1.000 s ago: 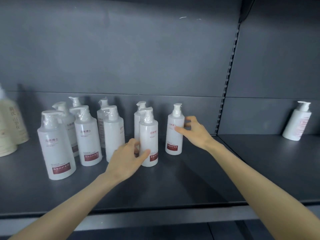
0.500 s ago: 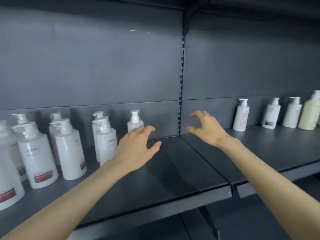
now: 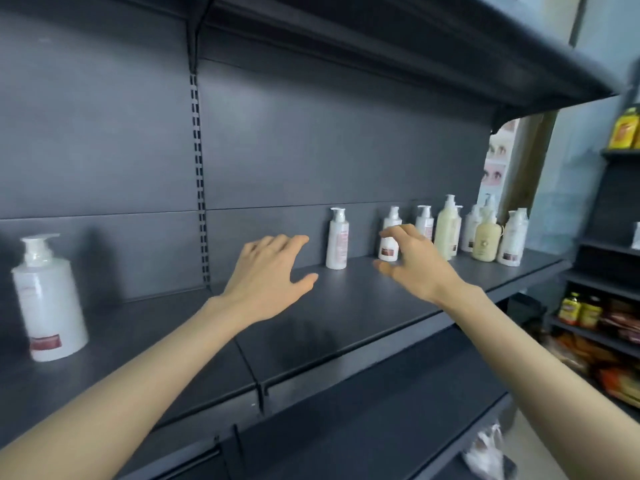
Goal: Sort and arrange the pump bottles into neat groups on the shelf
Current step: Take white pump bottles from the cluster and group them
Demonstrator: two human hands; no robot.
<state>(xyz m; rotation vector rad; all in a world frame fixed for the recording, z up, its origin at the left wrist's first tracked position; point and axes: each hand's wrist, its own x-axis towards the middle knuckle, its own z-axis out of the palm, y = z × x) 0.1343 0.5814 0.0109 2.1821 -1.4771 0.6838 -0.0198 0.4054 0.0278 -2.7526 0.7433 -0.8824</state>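
My left hand (image 3: 268, 271) hovers over the dark shelf (image 3: 346, 317) with fingers spread, holding nothing. My right hand (image 3: 412, 261) reaches toward the right with fingers loosely bent and empty. A slim white pump bottle (image 3: 337, 239) stands alone by the back wall between my hands. Another white bottle with a red label (image 3: 388, 249) stands just behind my right fingers. Further right is a cluster of white and cream pump bottles (image 3: 485, 235). One large white pump bottle (image 3: 46, 299) stands at the far left.
An upper shelf (image 3: 450, 50) overhangs the bottles. A slotted upright (image 3: 199, 174) divides the back wall, and a seam (image 3: 254, 379) splits the shelf boards. At the right stands another rack (image 3: 609, 306) with yellow jars and packets.
The view has swung right: the left group of white bottles has slid out of sight. Both hands have left those bottles and moved right, empty, toward the bottles on the right section.
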